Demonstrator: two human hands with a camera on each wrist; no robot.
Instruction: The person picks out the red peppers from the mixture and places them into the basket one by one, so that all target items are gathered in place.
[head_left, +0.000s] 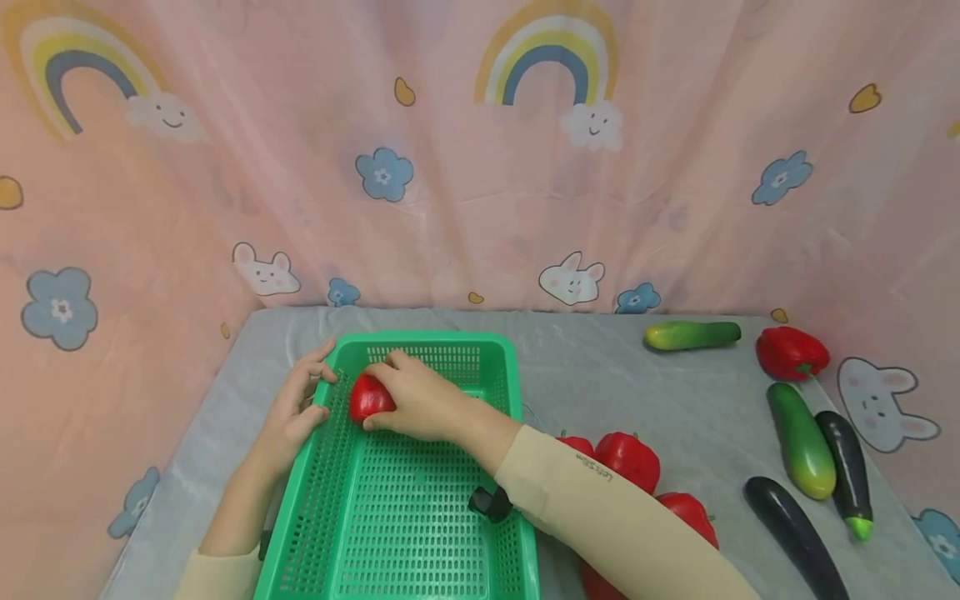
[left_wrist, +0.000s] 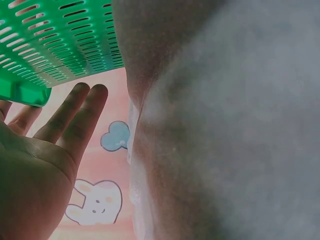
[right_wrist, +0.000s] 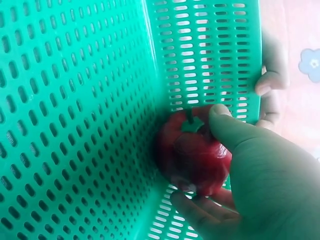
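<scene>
A red bell pepper [head_left: 371, 399] with a green stem is in the far left corner of the green basket [head_left: 528, 533]. My right hand [head_left: 420, 400] grips it, thumb on one side and fingers on the other; in the right wrist view the pepper [right_wrist: 192, 155] is close to the basket's floor and walls. My left hand [head_left: 292, 412] rests against the outside of the basket's left rim, fingertips at the edge. In the left wrist view its fingers [left_wrist: 82, 117] stretch out fairly straight beside the slotted basket wall [left_wrist: 75, 40].
Several red bell peppers [head_left: 628, 461] lie right of the basket, partly behind my right sleeve [head_left: 600, 508]. Farther right are a zucchini [head_left: 692, 335], another red pepper [head_left: 791, 352], a second zucchini [head_left: 801, 442] and two eggplants [head_left: 846, 467]. A pink printed curtain [head_left: 465, 217] hangs behind the table.
</scene>
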